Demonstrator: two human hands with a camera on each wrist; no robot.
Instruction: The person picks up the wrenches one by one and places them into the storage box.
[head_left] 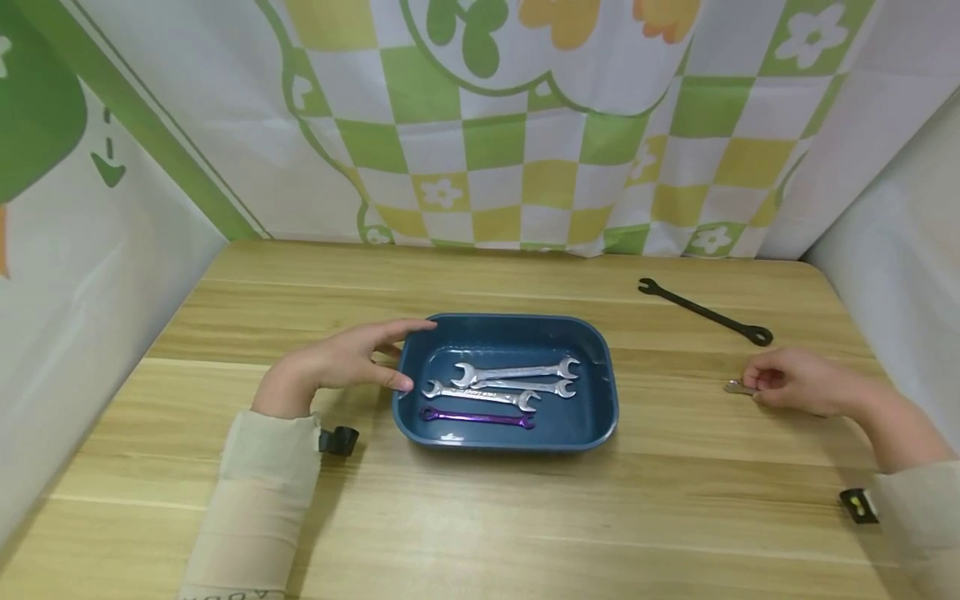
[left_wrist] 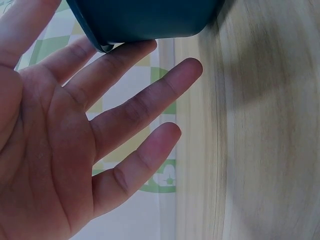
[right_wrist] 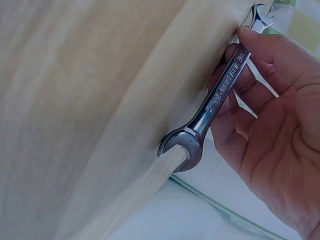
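Observation:
My left hand is at the left end of a blue plastic bin, thumb and forefinger at its rim. In the left wrist view its fingers are spread and fairly straight, some touching the bin's wall. Inside the bin lie several wrenches: a purple wrench in front and silver open-end wrenches behind it. Over at the right, my right hand pinches a silver open-end wrench between thumb and fingers, close to the tabletop. One end pokes out past the fingertips.
A black wrench lies on the wooden table just beyond my right hand. Behind the table hangs a green and yellow checked cloth, and pale fabric walls flank both sides. Each sleeve carries a small black camera mount.

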